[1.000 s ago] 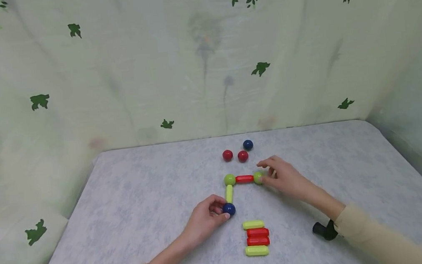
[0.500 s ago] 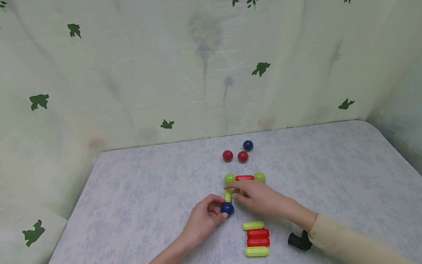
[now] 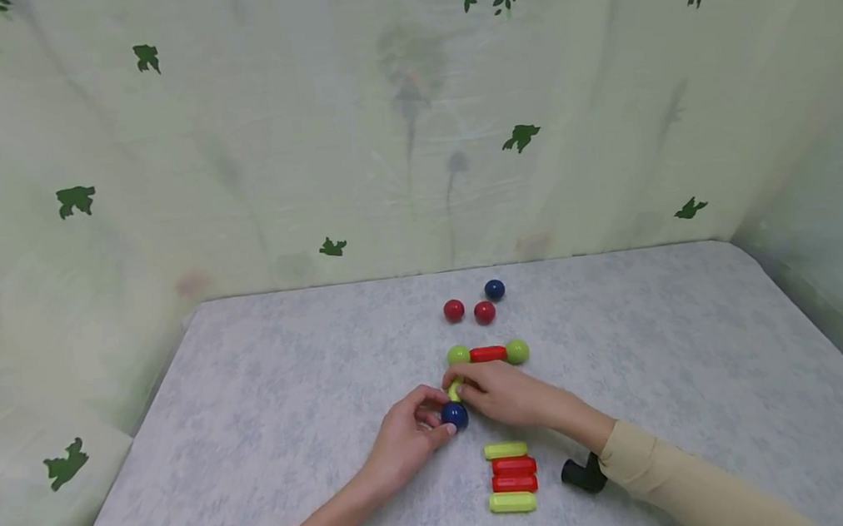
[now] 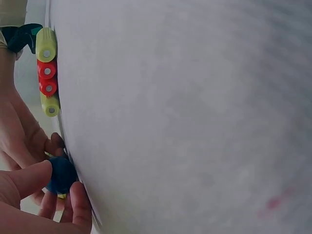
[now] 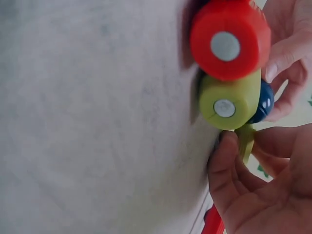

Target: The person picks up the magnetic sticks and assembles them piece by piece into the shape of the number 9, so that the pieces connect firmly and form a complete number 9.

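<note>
In the head view my left hand (image 3: 409,427) pinches a dark blue ball (image 3: 454,415) between thumb and fingers at the table's middle. My right hand (image 3: 504,391) pinches a yellow-green magnetic rod (image 3: 454,390) that runs away from that ball. Just beyond, a red rod (image 3: 488,354) lies between two green balls, the left one (image 3: 458,355) and the right one (image 3: 517,351). Whether the yellow-green rod's far end touches the left green ball is hidden by my right fingers. The left wrist view shows the blue ball (image 4: 62,174) held by thumb and fingers.
Nearer me, yellow-green and red rods (image 3: 512,483) lie stacked side by side in a row. Two red balls (image 3: 484,313) and another blue ball (image 3: 495,290) sit farther back. The grey table (image 3: 288,375) ends at a leaf-patterned curtain (image 3: 253,144).
My right hand has left the right green ball and moved left and nearer to me, onto the yellow-green rod. My left hand has stayed on the blue ball, which shifted slightly left.
</note>
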### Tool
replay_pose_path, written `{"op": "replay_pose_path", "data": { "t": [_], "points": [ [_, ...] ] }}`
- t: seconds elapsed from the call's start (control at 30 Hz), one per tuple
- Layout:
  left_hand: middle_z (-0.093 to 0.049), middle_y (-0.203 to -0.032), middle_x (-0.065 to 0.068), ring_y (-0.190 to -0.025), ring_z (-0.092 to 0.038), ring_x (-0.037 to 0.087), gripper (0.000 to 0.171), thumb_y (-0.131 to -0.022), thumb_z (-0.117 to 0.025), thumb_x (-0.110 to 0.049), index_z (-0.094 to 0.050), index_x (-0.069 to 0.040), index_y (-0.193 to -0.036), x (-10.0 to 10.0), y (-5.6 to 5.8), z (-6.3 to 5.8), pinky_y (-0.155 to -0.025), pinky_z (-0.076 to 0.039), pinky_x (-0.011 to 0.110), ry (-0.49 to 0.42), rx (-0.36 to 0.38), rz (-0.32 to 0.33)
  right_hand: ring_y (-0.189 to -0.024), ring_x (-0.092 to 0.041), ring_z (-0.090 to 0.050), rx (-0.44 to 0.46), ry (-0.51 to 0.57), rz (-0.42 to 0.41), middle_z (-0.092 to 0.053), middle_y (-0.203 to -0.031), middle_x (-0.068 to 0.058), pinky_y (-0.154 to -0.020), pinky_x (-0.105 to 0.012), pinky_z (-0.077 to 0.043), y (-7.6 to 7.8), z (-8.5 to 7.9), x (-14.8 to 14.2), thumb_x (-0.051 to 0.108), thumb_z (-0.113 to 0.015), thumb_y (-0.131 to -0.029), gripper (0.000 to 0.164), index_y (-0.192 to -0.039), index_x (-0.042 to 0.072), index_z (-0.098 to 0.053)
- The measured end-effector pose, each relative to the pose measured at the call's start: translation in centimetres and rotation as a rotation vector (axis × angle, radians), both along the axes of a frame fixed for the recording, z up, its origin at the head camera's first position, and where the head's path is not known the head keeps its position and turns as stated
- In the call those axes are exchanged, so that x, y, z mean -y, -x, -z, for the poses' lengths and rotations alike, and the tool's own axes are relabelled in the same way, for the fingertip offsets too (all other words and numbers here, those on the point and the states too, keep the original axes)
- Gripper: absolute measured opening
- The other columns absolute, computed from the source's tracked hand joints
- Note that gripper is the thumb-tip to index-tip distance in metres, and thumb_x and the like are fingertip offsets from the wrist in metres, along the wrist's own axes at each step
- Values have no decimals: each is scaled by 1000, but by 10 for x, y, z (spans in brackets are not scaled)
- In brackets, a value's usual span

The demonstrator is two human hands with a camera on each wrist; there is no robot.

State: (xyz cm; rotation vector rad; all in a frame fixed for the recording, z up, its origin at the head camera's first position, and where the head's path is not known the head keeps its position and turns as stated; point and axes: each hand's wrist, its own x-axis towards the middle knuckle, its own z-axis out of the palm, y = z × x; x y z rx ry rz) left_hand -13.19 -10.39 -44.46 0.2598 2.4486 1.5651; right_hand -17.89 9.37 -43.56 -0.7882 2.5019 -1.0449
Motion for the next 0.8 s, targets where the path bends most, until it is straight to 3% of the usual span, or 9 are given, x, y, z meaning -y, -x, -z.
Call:
{"op": "replay_pose_path", "data": {
  "t": [0.27,0.47,0.8],
  "points": [
    [-63,-103,6,-85,-54,19,33,-84,-73,-1,-66,-8,-115,-4,1,-6,-66,-46,25,-13,3,-3,-90,-9,-57,-4,34,-12,-63,-104,8,-81,-29,-50,-12,-7,-16,13,-56,-100,27,-125,19,-63],
    [-62,-102,5,-87,-53,20,30,-86,-71,-2,-67,-9,-115,-10,0,-6,-68,-46,28,-3,25,-25,-85,-10,-57,75,-34,-1,-63,-99,10,-76,-28,-50,-34,-16,-35,15,-62,-96,23,-119,16,-66],
    [-60,-98,7,-88,-51,21,32,-88,-68,0,-65,-7,-119,-14,-3,-7,-68,-44,28,-66,94,-95,-86,-7,-55,163,-69,-2,-61,-98,16,-78,-28,-49,-56,-9,-49,19,-70,-92,22,-113,18,-69]
  ]
}}
